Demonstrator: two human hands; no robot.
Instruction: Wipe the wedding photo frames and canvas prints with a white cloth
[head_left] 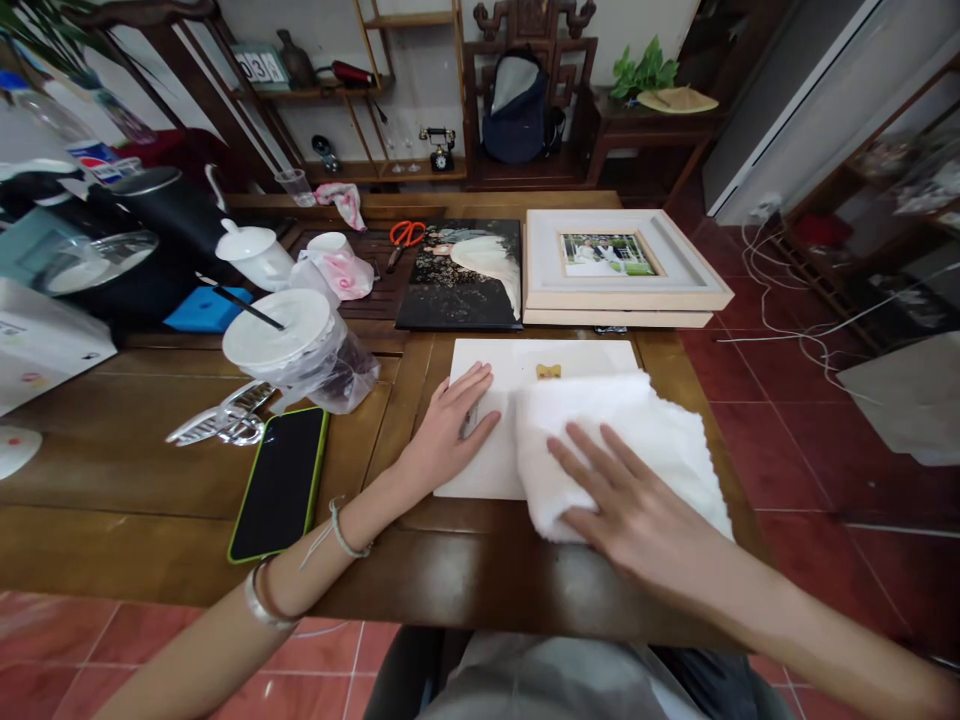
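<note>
A white board (491,465) lies flat on the table, with a small gold bow-shaped metal piece (548,371) near its far edge. My left hand (448,425) rests on the board's left part, its fingers stretched out and holding nothing. Over the board's right side and past its near edge spreads a folded white cloth (667,440). My right hand (619,495) is laid on top of this cloth, palm down with fingers spread, slightly blurred. The cloth hides much of the board beneath it.
Behind the board are a dark photo panel (465,275) and a framed photo (547,290) on another frame. Orange-handled scissors (405,240), a lidded cup with a straw (300,345), a silver hair clip (225,415) and a phone (279,485) are to the left.
</note>
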